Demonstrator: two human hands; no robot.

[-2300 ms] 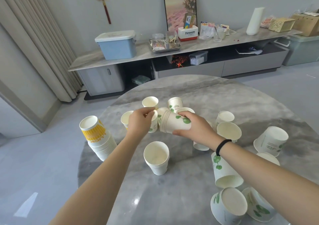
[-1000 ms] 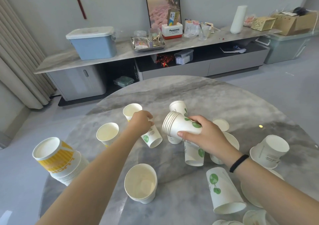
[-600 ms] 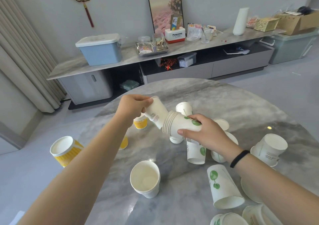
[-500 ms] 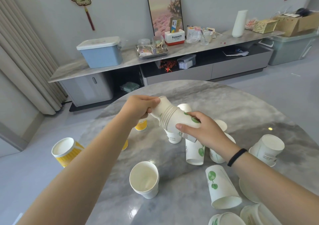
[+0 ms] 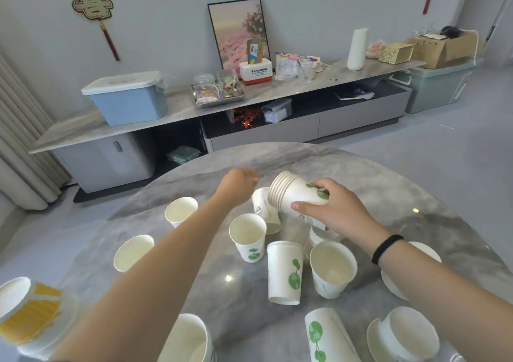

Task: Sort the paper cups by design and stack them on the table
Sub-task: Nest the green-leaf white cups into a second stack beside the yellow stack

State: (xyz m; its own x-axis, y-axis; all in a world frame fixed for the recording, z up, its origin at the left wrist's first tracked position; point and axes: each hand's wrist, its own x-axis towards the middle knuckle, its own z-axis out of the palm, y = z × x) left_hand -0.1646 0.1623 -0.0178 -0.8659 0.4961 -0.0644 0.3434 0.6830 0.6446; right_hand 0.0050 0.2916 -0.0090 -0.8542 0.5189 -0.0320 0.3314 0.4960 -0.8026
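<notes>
My right hand [image 5: 334, 213] grips a nested stack of green-leaf cups [image 5: 294, 195] on its side above the round grey table [image 5: 388, 184], rims pointing left. My left hand [image 5: 238, 184] hovers just left of the rims, blurred, fingers loosely curled and holding nothing. Below stand an upright leaf cup [image 5: 248, 236], an upside-down leaf stack [image 5: 284, 271] and another upright cup [image 5: 333, 267]. A lettered white cup [image 5: 259, 207] is partly hidden behind the held stack. A yellow-banded stack [image 5: 25, 311] lies at the lower left.
Plain-looking upright cups [image 5: 181, 211] [image 5: 133, 252] stand left of my left arm. More cups lie near the front edge [image 5: 327, 336] [image 5: 405, 334] [image 5: 188, 339]. A long sideboard with a blue box [image 5: 127, 98] runs along the far wall.
My left hand lifted a leaf cup from the table and pushed it into the stack held by my right hand, then let go and drew back to the left. The view shifted down.
</notes>
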